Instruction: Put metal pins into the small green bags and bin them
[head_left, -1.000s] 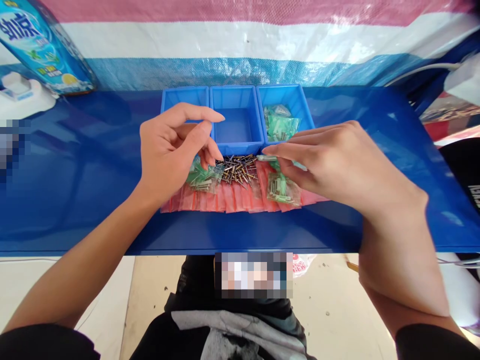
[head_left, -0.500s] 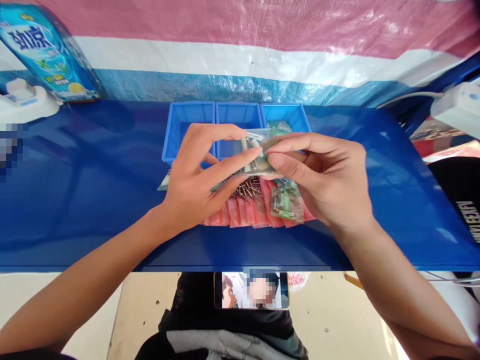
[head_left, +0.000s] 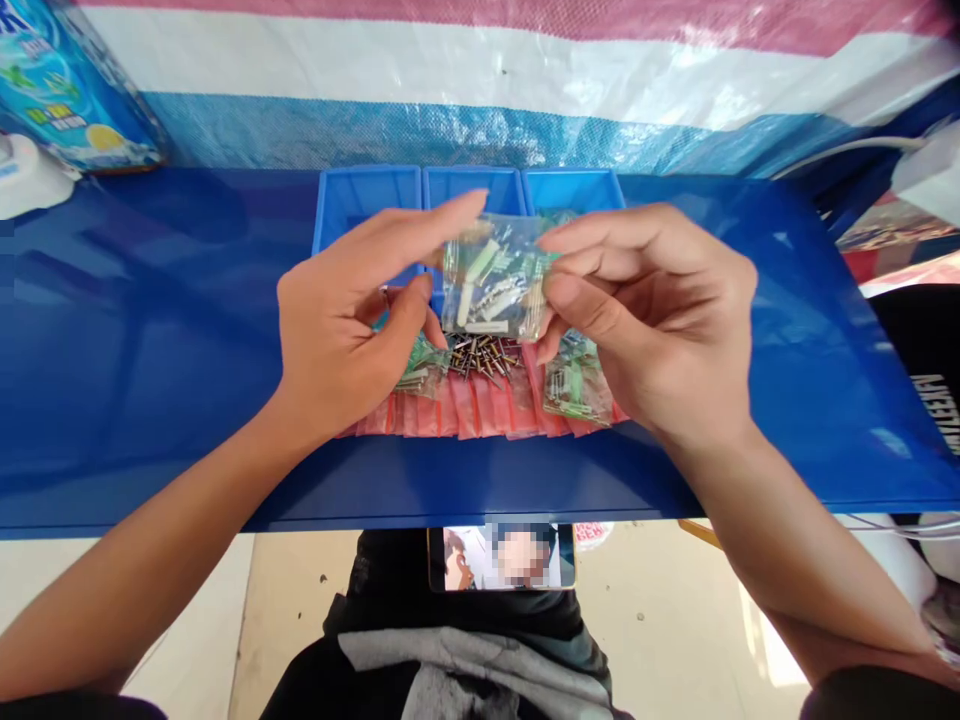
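Note:
A small clear plastic bag (head_left: 495,280) with pale plugs and metal pieces inside hangs upright in front of the blue bins. My right hand (head_left: 652,310) pinches its right edge between thumb and fingers. Left of the bag, my left hand (head_left: 352,310) has its thumb and fingers apart, close to the bag's left edge. Below lie a pile of screws (head_left: 484,357) and a row of red plastic bags (head_left: 472,410). Another filled clear bag (head_left: 576,390) rests on the row at the right, and one more (head_left: 424,365) is partly hidden by my left hand.
Three blue bins (head_left: 367,190) stand side by side behind my hands. A blue detergent pack (head_left: 67,90) and a white object (head_left: 34,175) are at the far left. A phone (head_left: 501,558) lies below the table's front edge (head_left: 450,522).
My left hand has moved left and its fingers have come off the bag. The bag now shows its flat side, still in my right hand. The camera view has shifted slightly.

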